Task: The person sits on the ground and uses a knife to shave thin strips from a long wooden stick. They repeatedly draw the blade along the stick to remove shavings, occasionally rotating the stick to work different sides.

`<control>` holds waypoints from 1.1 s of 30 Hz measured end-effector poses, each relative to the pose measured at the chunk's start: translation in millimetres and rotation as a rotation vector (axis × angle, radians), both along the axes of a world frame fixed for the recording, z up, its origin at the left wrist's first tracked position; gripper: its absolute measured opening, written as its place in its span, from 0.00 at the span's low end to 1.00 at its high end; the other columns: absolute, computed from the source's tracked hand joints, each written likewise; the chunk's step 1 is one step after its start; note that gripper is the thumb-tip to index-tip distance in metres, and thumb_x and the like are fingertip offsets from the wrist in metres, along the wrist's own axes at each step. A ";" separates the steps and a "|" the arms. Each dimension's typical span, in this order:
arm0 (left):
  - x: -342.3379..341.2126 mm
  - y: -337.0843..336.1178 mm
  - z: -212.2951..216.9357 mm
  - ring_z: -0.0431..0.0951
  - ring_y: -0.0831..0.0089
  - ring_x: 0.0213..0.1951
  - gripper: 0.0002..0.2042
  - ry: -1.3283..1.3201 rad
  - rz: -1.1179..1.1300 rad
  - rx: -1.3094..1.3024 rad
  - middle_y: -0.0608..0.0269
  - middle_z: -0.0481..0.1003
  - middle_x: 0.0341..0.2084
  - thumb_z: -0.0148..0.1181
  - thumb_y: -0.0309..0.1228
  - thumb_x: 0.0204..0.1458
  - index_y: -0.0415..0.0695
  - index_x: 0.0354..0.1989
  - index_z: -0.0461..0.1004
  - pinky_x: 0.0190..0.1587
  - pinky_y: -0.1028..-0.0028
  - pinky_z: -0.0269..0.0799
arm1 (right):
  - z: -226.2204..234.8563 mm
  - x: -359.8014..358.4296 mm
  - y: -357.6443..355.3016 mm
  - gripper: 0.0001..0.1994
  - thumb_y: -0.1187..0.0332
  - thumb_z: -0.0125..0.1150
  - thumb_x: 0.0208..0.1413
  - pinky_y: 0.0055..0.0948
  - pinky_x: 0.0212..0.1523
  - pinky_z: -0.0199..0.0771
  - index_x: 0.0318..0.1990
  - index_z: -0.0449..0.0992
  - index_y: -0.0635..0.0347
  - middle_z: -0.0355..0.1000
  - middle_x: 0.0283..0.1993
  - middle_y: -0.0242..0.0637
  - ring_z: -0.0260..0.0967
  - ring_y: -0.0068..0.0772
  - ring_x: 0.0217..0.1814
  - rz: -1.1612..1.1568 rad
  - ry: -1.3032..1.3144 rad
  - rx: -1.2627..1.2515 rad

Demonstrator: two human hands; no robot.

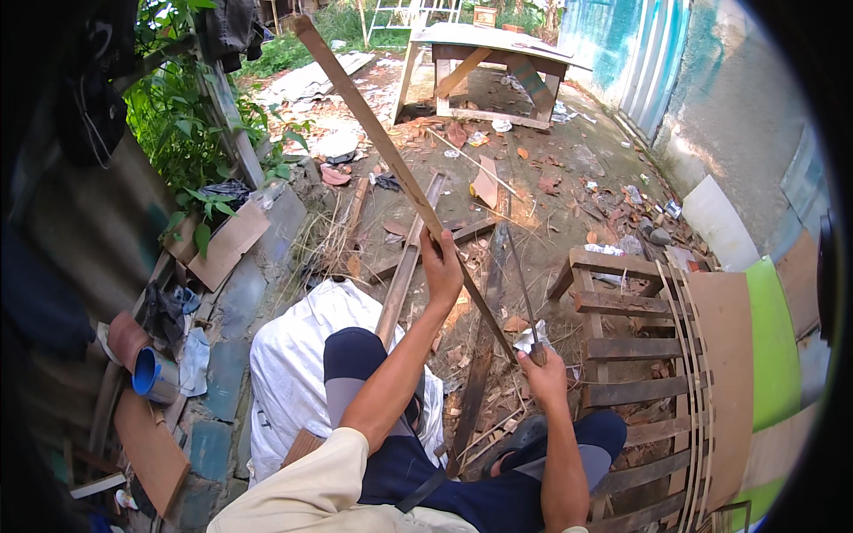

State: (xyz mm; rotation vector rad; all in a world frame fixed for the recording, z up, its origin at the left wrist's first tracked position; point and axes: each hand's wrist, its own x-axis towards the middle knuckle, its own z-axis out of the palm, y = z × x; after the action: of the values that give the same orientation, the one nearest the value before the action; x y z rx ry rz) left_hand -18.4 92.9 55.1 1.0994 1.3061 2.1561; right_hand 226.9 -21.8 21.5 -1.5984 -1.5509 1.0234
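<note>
My left hand [442, 271] is closed around a long flat wooden strip [369, 124]. The strip slants from the upper left down toward my right hand [546, 377], its lower end close beside those fingers. In my right hand is the brown handle of a long knife [522, 282], its thin dark blade pointing away from me. Seen nearly edge-on, the blade's full shape cannot be made out. Between my legs and to the left lies a white sack [298, 364], with a grooved wooden length [409, 258] leaning out past it.
A slatted wooden frame [631, 346] stands close on my right, with thin strips and boards against it. Ahead is a rough wooden table [498, 44]. Scrap wood, leaves and litter cover the ground. A blue cup [153, 373] sits among debris at the left.
</note>
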 end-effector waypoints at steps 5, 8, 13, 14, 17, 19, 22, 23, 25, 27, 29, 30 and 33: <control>15.1 21.2 68.9 0.67 0.77 0.30 0.24 0.065 -0.019 0.167 0.63 0.69 0.30 0.49 0.41 0.67 0.35 0.64 0.59 0.37 0.74 0.67 | -2.3 9.4 11.9 0.17 0.57 0.67 0.54 0.38 0.33 0.68 0.33 0.76 0.65 0.72 0.24 0.41 0.67 0.40 0.26 -0.052 0.002 0.118; 32.4 31.2 109.2 0.70 0.76 0.33 0.25 0.201 -0.026 0.189 0.60 0.73 0.33 0.50 0.40 0.66 0.35 0.65 0.60 0.38 0.73 0.69 | 8.6 13.6 15.8 0.15 0.59 0.67 0.55 0.34 0.33 0.69 0.38 0.78 0.63 0.74 0.26 0.38 0.69 0.34 0.27 -0.115 0.030 0.162; 62.7 31.9 136.5 0.76 0.74 0.35 0.25 0.461 -0.113 0.305 0.52 0.77 0.39 0.54 0.38 0.63 0.37 0.64 0.63 0.38 0.73 0.72 | 19.8 25.0 18.9 0.14 0.59 0.65 0.58 0.24 0.29 0.68 0.40 0.79 0.63 0.74 0.25 0.29 0.69 0.19 0.26 -0.195 0.284 0.127; 68.3 32.5 137.2 0.76 0.73 0.34 0.25 0.526 -0.111 0.330 0.50 0.78 0.39 0.55 0.38 0.63 0.37 0.64 0.64 0.37 0.73 0.72 | 18.3 29.2 20.5 0.14 0.59 0.65 0.58 0.24 0.29 0.68 0.40 0.79 0.63 0.74 0.25 0.29 0.69 0.20 0.26 -0.219 0.288 0.127; 70.5 28.0 134.7 0.80 0.63 0.31 0.24 0.703 -0.166 0.236 0.44 0.78 0.39 0.57 0.38 0.61 0.39 0.62 0.67 0.33 0.68 0.75 | 25.8 33.5 20.4 0.14 0.59 0.66 0.58 0.24 0.24 0.68 0.36 0.77 0.63 0.71 0.22 0.29 0.68 0.19 0.22 -0.260 0.376 0.137; 66.0 23.0 133.5 0.81 0.59 0.31 0.24 0.839 -0.170 0.204 0.44 0.79 0.38 0.57 0.38 0.60 0.41 0.62 0.67 0.33 0.66 0.75 | 37.9 33.3 15.1 0.14 0.59 0.66 0.58 0.24 0.21 0.67 0.35 0.75 0.62 0.70 0.21 0.29 0.67 0.19 0.20 -0.283 0.468 0.152; 63.3 17.7 128.7 0.81 0.54 0.32 0.24 1.032 -0.192 0.163 0.45 0.79 0.37 0.56 0.40 0.60 0.43 0.63 0.67 0.35 0.63 0.75 | 33.6 49.7 17.3 0.13 0.60 0.66 0.59 0.21 0.17 0.64 0.35 0.74 0.61 0.70 0.21 0.30 0.65 0.18 0.17 -0.355 0.527 0.243; 61.4 15.7 127.9 0.81 0.54 0.31 0.24 1.095 -0.202 0.162 0.45 0.78 0.36 0.56 0.40 0.60 0.43 0.63 0.67 0.35 0.62 0.75 | 34.3 54.2 17.6 0.13 0.60 0.66 0.59 0.21 0.17 0.63 0.36 0.73 0.61 0.70 0.21 0.30 0.65 0.18 0.16 -0.379 0.533 0.257; 54.8 8.5 126.8 0.79 0.50 0.35 0.25 1.160 -0.354 0.008 0.44 0.78 0.35 0.51 0.44 0.63 0.41 0.63 0.66 0.39 0.59 0.73 | 33.8 62.8 19.8 0.14 0.59 0.66 0.58 0.21 0.16 0.62 0.35 0.73 0.61 0.71 0.21 0.31 0.64 0.18 0.16 -0.410 0.575 0.289; 47.7 5.2 124.9 0.79 0.48 0.37 0.26 1.224 -0.506 -0.126 0.43 0.77 0.34 0.47 0.46 0.64 0.39 0.63 0.65 0.41 0.58 0.72 | 33.2 69.6 22.8 0.15 0.58 0.67 0.58 0.21 0.16 0.62 0.35 0.72 0.61 0.71 0.21 0.32 0.64 0.18 0.16 -0.445 0.599 0.292; 49.6 -3.9 129.4 0.78 0.46 0.39 0.26 1.217 -0.679 -0.240 0.41 0.77 0.32 0.41 0.47 0.67 0.36 0.60 0.67 0.44 0.58 0.70 | 30.0 74.3 27.8 0.13 0.60 0.66 0.59 0.22 0.19 0.65 0.36 0.71 0.60 0.73 0.27 0.36 0.66 0.21 0.19 -0.452 0.680 0.315; 49.7 -5.4 127.9 0.77 0.47 0.37 0.25 1.216 -0.749 -0.313 0.42 0.76 0.30 0.41 0.47 0.67 0.35 0.57 0.69 0.43 0.58 0.70 | 28.2 72.4 30.2 0.13 0.61 0.66 0.59 0.22 0.19 0.65 0.36 0.71 0.59 0.75 0.29 0.37 0.65 0.21 0.18 -0.475 0.717 0.331; 48.5 -4.8 123.6 0.72 0.64 0.24 0.27 1.097 -0.974 -0.620 0.57 0.71 0.20 0.37 0.50 0.68 0.35 0.35 0.72 0.33 0.65 0.70 | 24.7 73.4 42.6 0.13 0.66 0.69 0.56 0.26 0.23 0.74 0.37 0.67 0.56 0.76 0.47 0.46 0.74 0.27 0.30 -0.479 0.883 0.319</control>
State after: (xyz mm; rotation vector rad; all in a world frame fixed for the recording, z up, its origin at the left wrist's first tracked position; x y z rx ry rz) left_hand 30.1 88.1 178.7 2.0767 1.2010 0.3364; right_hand 300.3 20.8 46.2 -0.9907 -0.6432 0.9484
